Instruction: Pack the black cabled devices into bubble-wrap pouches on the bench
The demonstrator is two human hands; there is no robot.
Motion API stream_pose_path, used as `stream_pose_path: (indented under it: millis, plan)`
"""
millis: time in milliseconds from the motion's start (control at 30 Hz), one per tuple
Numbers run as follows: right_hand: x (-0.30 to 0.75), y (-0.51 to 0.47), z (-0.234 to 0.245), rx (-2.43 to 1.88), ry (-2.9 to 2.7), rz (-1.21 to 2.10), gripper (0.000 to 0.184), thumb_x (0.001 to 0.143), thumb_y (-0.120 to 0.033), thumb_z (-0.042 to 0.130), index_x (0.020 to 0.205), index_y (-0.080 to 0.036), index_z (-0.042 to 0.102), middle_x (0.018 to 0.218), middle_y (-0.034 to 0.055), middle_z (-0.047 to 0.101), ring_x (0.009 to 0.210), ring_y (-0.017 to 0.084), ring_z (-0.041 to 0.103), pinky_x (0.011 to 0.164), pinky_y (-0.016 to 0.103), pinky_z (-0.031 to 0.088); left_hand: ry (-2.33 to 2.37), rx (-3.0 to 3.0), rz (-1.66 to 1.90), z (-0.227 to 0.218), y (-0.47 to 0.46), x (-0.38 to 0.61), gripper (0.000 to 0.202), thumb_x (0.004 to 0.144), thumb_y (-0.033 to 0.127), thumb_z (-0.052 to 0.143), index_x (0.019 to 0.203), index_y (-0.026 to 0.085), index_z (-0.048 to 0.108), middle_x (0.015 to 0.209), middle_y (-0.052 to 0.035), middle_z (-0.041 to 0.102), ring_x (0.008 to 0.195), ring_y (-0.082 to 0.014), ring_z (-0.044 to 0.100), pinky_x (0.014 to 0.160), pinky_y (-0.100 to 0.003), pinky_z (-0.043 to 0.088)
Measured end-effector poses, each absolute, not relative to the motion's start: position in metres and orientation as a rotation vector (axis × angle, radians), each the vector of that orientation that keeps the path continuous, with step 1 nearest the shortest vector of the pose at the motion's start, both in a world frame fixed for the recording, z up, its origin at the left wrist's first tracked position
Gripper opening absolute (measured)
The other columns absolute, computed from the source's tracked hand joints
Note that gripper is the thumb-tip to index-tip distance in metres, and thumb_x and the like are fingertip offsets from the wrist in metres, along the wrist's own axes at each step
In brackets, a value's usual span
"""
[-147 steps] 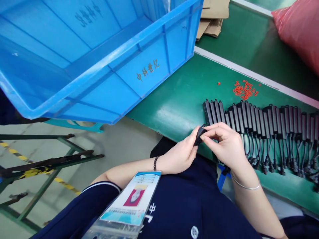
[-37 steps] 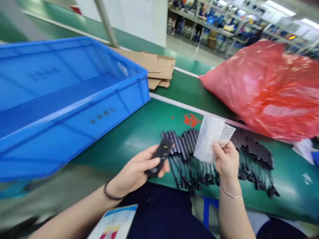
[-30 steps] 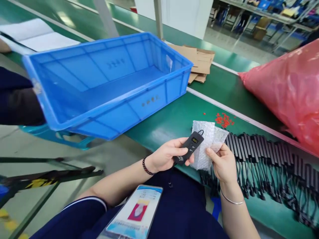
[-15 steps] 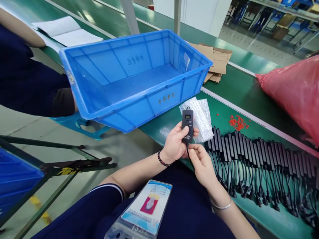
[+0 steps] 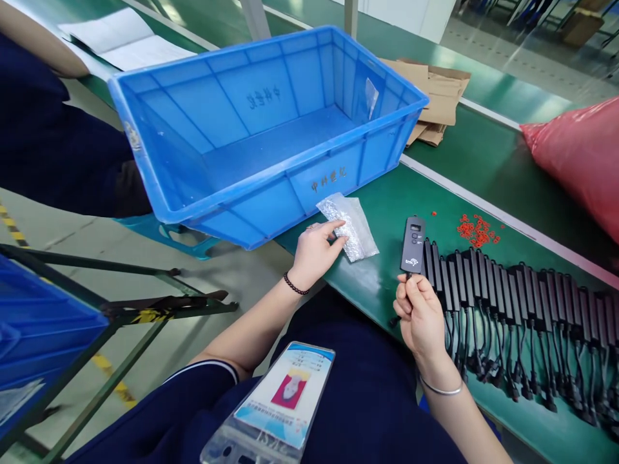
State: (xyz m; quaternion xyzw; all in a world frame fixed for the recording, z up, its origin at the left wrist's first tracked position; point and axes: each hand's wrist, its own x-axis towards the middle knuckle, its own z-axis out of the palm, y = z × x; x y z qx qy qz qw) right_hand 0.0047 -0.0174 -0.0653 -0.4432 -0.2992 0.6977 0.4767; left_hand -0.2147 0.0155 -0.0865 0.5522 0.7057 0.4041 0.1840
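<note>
A small black controller (image 5: 412,246) with a little display, two buttons and white lettering stands nearly upright over the green bench. My right hand (image 5: 420,309) is closed around its lower end, where the cord begins; the screen looks dark. My left hand (image 5: 319,251) is at a clear bubble-wrap bag (image 5: 355,225), thumb and forefinger on its left side, apparently gripping it. To the right of my right hand lies a long row of similar black controllers (image 5: 512,293), side by side, with their black cords and plugs toward me.
A big blue crate (image 5: 290,174) sits across the bench's left part. Small red rings (image 5: 478,231) lie beyond the controllers. Flattened cardboard (image 5: 442,96) and a red sack (image 5: 580,154) are farther back. Another person's dark sleeve (image 5: 62,142) shows at left, near an open booklet (image 5: 128,42).
My left hand has let go of the controller and moved left to the bubble wrap, which has shifted left. My right hand has carried the controller to the right, and its display has gone dark.
</note>
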Motion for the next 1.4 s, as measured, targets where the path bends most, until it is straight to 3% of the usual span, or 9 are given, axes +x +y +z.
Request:
stream_pose_path:
  millis: [133, 267, 367, 433, 500, 900, 1100, 1233, 1400]
  plan:
    - [0.007, -0.022, -0.062, -1.12, -0.718, 1.665, 0.025, 0.08, -0.042, 0.067, 0.085, -0.017, 0.066, 0.057, -0.0049, 0.042, 0.044, 0.003, 0.022, 0.04, 0.018, 0.014, 1.919, 1.418, 1.177, -0.088, 0.017, -0.217, 0.083, 0.076, 0.021, 0.067, 0.148, 0.023, 0.024, 0.082, -0.0003, 0.07, 0.071, -0.015, 0.065, 0.077, -0.028, 0.049]
    - [0.011, -0.026, -0.059, -1.14, -0.687, 1.614, 0.024, 0.079, -0.042, 0.069, 0.082, -0.018, 0.065, 0.053, -0.0067, 0.035, 0.044, 0.004, 0.022, 0.039, 0.018, 0.016, 1.732, 1.219, 1.358, -0.087, 0.013, -0.223, 0.108, 0.073, 0.019, 0.071, 0.15, 0.023, -0.006, 0.078, 0.002, 0.068, 0.074, -0.0157, 0.066, 0.076, -0.029, 0.051]
    - [0.013, -0.029, -0.058, -1.129, -0.683, 1.627, 0.023, 0.078, -0.04, 0.07, 0.077, -0.02, 0.059, 0.058, -0.0047, 0.044, 0.045, 0.004, 0.025, 0.04, 0.017, 0.017, 1.356, 0.956, 1.509, -0.081, 0.008, -0.223, 0.098, 0.068, 0.019, 0.076, 0.146, 0.022, 0.017, 0.09, -0.0024, 0.068, 0.081, -0.0171, 0.066, 0.073, -0.029, 0.053]
    - [0.016, -0.032, -0.059, -1.116, -0.713, 1.637, 0.024, 0.08, -0.039, 0.068, 0.074, -0.02, 0.056, 0.062, -0.0028, 0.051, 0.046, 0.004, 0.028, 0.041, 0.018, 0.019, 1.128, 0.775, 1.491, -0.074, 0.004, -0.22, 0.063, 0.069, 0.021, 0.076, 0.125, 0.016, 0.048, 0.096, -0.0062, 0.068, 0.084, -0.0178, 0.065, 0.073, -0.029, 0.053]
    - [0.019, -0.036, -0.06, -1.104, -0.787, 1.647, 0.023, 0.084, -0.038, 0.065, 0.073, -0.02, 0.054, 0.064, -0.0023, 0.052, 0.046, 0.004, 0.03, 0.042, 0.019, 0.021, 0.967, 0.615, 1.434, -0.067, 0.002, -0.213, 0.033, 0.072, 0.022, 0.074, 0.101, 0.012, 0.061, 0.096, -0.0074, 0.068, 0.085, -0.0178, 0.065, 0.075, -0.029, 0.054]
    - [0.045, -0.067, -0.067, -1.262, -1.298, 1.571, 0.02, 0.092, -0.036, 0.052, 0.082, -0.019, 0.057, 0.062, -0.0026, 0.045, 0.054, 0.009, 0.036, 0.049, 0.023, 0.028, 0.891, 0.421, 1.679, -0.066, 0.023, -0.179, 0.035, 0.072, 0.037, 0.077, 0.093, 0.017, 0.057, 0.088, -0.0008, 0.068, 0.08, -0.0132, 0.065, 0.076, -0.027, 0.053]
    - [0.036, -0.061, -0.062, -1.35, -1.441, 1.571, 0.032, 0.091, -0.044, 0.051, 0.072, -0.017, 0.053, 0.065, -0.0012, 0.05, 0.05, 0.007, 0.032, 0.046, 0.022, 0.025, 0.74, 0.489, 1.393, -0.06, 0.01, -0.175, 0.031, 0.077, 0.028, 0.072, 0.101, 0.014, 0.058, 0.091, -0.005, 0.067, 0.076, -0.0137, 0.064, 0.065, -0.024, 0.052]
    - [0.029, -0.059, -0.064, -1.409, -1.46, 1.512, 0.033, 0.09, -0.045, 0.051, 0.073, -0.017, 0.053, 0.065, -0.0012, 0.051, 0.05, 0.007, 0.035, 0.047, 0.021, 0.028, 0.689, 0.519, 1.292, -0.057, -0.003, -0.165, 0.04, 0.072, 0.021, 0.076, 0.107, 0.013, 0.059, 0.101, -0.0075, 0.067, 0.087, -0.0165, 0.064, 0.077, -0.028, 0.052]
    - [0.016, -0.057, -0.071, -1.458, -1.418, 1.474, 0.035, 0.088, -0.049, 0.053, 0.072, -0.018, 0.052, 0.059, -0.0024, 0.05, 0.046, 0.007, 0.04, 0.043, 0.02, 0.031, 0.698, 0.527, 1.205, -0.063, -0.021, -0.141, 0.043, 0.063, 0.013, 0.081, 0.099, 0.012, 0.058, 0.092, -0.0059, 0.067, 0.085, -0.0155, 0.063, 0.08, -0.028, 0.049]
